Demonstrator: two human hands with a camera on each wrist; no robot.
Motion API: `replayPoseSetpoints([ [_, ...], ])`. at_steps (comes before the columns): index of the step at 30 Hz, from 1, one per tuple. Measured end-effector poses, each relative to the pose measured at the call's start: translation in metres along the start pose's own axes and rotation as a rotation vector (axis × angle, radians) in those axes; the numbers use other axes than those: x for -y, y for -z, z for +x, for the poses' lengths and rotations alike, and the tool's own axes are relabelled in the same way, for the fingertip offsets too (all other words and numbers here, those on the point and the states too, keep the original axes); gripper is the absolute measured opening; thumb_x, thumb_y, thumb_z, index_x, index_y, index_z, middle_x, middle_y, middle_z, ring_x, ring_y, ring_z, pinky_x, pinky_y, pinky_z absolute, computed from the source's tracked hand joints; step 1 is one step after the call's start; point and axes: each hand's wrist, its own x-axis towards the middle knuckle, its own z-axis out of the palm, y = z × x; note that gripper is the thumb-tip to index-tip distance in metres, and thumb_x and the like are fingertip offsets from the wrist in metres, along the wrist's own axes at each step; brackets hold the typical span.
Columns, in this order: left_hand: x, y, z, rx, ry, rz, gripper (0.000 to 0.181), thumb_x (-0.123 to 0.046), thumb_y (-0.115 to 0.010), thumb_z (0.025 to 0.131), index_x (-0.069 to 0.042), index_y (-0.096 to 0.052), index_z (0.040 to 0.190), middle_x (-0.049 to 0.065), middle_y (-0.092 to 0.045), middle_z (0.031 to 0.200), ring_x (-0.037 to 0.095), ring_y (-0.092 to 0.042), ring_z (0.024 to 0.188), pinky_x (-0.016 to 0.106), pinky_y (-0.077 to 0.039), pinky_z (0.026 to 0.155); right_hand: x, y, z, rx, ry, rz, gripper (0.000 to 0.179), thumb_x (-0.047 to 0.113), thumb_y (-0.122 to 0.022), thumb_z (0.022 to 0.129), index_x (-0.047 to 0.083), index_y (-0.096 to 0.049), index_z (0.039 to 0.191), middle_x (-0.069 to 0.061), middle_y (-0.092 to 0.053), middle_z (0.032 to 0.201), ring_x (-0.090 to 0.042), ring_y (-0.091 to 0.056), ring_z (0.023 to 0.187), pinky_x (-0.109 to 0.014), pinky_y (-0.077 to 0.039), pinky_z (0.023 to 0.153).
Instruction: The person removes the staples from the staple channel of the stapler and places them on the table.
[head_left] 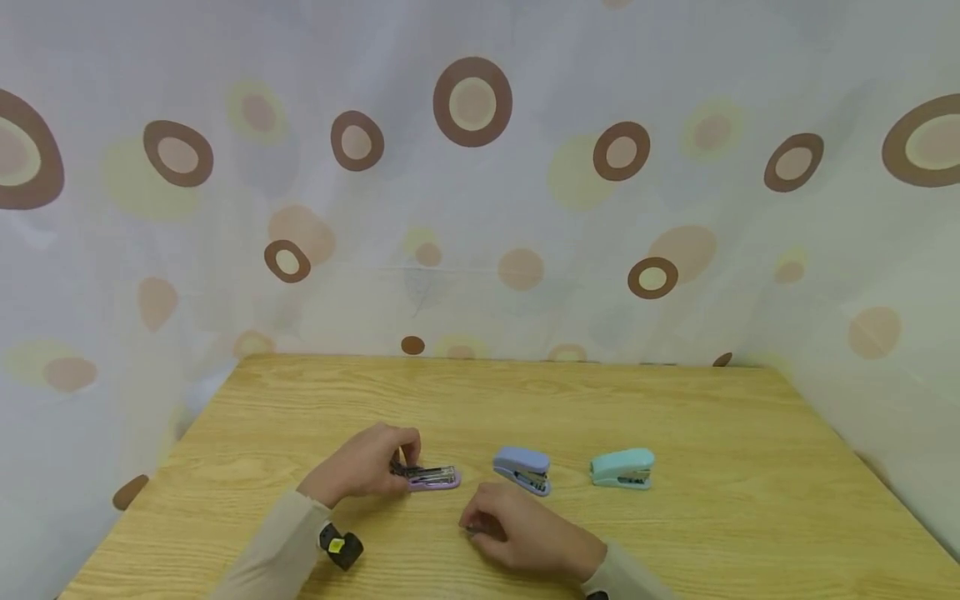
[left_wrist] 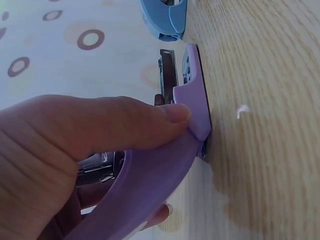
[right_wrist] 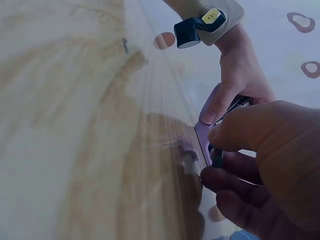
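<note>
A purple stapler (head_left: 450, 481) lies on the table with its top swung open and its metal staple channel (head_left: 433, 475) exposed. My left hand (head_left: 369, 464) holds it at the hinge end. In the left wrist view, the thumb presses on the purple shell (left_wrist: 165, 172) and other fingers are behind it. My right hand (head_left: 525, 529) is low over the table, in front of the stapler and to its right. Between its thumb and fingertips it pinches a small dark strip (right_wrist: 217, 157), mostly hidden by the fingers.
Right of the purple stapler stands a periwinkle-blue stapler (head_left: 522, 467), just beyond my right hand. Farther right is a mint-green stapler (head_left: 622, 467). A patterned curtain (head_left: 480, 208) hangs behind the wooden table (head_left: 712, 533) and along its sides.
</note>
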Motion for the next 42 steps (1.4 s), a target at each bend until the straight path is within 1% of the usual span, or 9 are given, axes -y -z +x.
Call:
replayPoseSetpoints([
  [6, 0.000, 0.001, 0.000, -0.019, -0.003, 0.002, 0.029, -0.010, -0.082, 0.071, -0.017, -0.058, 0.084, -0.004, -0.067, 0.089, 0.008, -0.060, 0.077, 0.025, -0.048, 0.067, -0.003, 0.002, -0.017, 0.026, 0.040, -0.014, 0.011, 0.011, -0.061, 0.092, 0.019, -0.068, 0.094, 0.013, -0.059, 0.090, 0.006, -0.051, 0.082, -0.013, -0.046, 0.073],
  [13, -0.001, 0.003, 0.000, -0.021, 0.003, 0.012, 0.029, -0.012, -0.083, 0.072, -0.017, -0.058, 0.085, -0.005, -0.065, 0.088, 0.008, -0.056, 0.075, 0.025, -0.046, 0.066, -0.004, 0.006, -0.036, 0.026, 0.040, -0.004, 0.012, 0.012, -0.061, 0.093, 0.021, -0.064, 0.098, 0.012, -0.058, 0.093, 0.005, -0.050, 0.084, -0.014, -0.046, 0.074],
  [21, 0.000, 0.004, 0.001, -0.027, -0.023, 0.017, 0.029, -0.013, -0.084, 0.072, -0.016, -0.058, 0.085, -0.005, -0.064, 0.087, 0.007, -0.056, 0.074, 0.024, -0.047, 0.066, 0.001, 0.008, -0.044, 0.028, 0.030, 0.009, 0.014, 0.008, -0.062, 0.091, 0.020, -0.062, 0.098, 0.012, -0.055, 0.094, 0.004, -0.049, 0.085, -0.015, -0.047, 0.074],
  [25, 0.001, 0.002, 0.000, -0.070, -0.050, 0.031, 0.031, -0.020, -0.085, 0.072, -0.015, -0.058, 0.086, -0.006, -0.061, 0.090, 0.011, -0.056, 0.080, 0.026, -0.048, 0.069, 0.000, 0.009, -0.045, 0.013, 0.027, 0.026, 0.012, 0.009, -0.060, 0.093, 0.020, -0.061, 0.099, 0.013, -0.055, 0.094, 0.004, -0.049, 0.083, -0.014, -0.046, 0.073],
  [28, 0.000, 0.000, 0.000, -0.129, -0.075, 0.051, 0.032, -0.025, -0.084, 0.073, -0.014, -0.058, 0.088, -0.005, -0.054, 0.097, 0.017, -0.052, 0.090, 0.030, -0.047, 0.072, -0.002, 0.007, -0.046, -0.093, 0.054, -0.026, 0.012, 0.008, -0.060, 0.092, 0.018, -0.060, 0.100, 0.011, -0.057, 0.092, 0.004, -0.049, 0.081, -0.014, -0.046, 0.070],
  [32, -0.004, -0.002, 0.003, -0.233, -0.125, 0.091, 0.030, -0.025, -0.082, 0.076, -0.013, -0.058, 0.087, 0.001, -0.052, 0.110, 0.020, -0.050, 0.103, 0.036, -0.047, 0.080, -0.006, 0.008, -0.045, -0.329, 0.076, -0.139, 0.016, 0.002, -0.063, 0.087, 0.012, -0.060, 0.099, 0.008, -0.058, 0.087, 0.004, -0.049, 0.075, -0.013, -0.046, 0.065],
  [35, -0.007, -0.003, 0.008, -0.301, -0.156, 0.112, 0.027, -0.021, -0.082, 0.076, -0.013, -0.057, 0.085, 0.006, -0.054, 0.115, 0.022, -0.051, 0.109, 0.039, -0.048, 0.086, -0.012, 0.012, -0.043, -0.508, 0.061, -0.213, 0.022, -0.006, -0.065, 0.080, 0.008, -0.059, 0.096, 0.007, -0.058, 0.083, 0.002, -0.048, 0.072, -0.014, -0.045, 0.061],
  [38, -0.010, -0.004, 0.012, -0.328, -0.190, 0.108, 0.024, -0.017, -0.079, 0.078, -0.013, -0.057, 0.085, 0.006, -0.055, 0.111, 0.021, -0.052, 0.107, 0.037, -0.049, 0.084, -0.019, 0.016, -0.042, -0.651, 0.031, -0.254, 0.024, -0.010, -0.066, 0.076, 0.005, -0.059, 0.094, 0.005, -0.058, 0.081, 0.000, -0.047, 0.070, -0.016, -0.044, 0.059],
  [42, -0.014, -0.006, 0.018, -0.325, -0.248, 0.093, 0.021, -0.011, -0.077, 0.081, -0.012, -0.057, 0.086, 0.000, -0.053, 0.101, 0.018, -0.052, 0.099, 0.034, -0.049, 0.080, -0.029, 0.021, -0.041, -0.760, 0.004, -0.237, 0.024, -0.013, -0.065, 0.075, 0.004, -0.059, 0.090, 0.005, -0.055, 0.076, -0.002, -0.046, 0.065, -0.013, -0.039, 0.056],
])
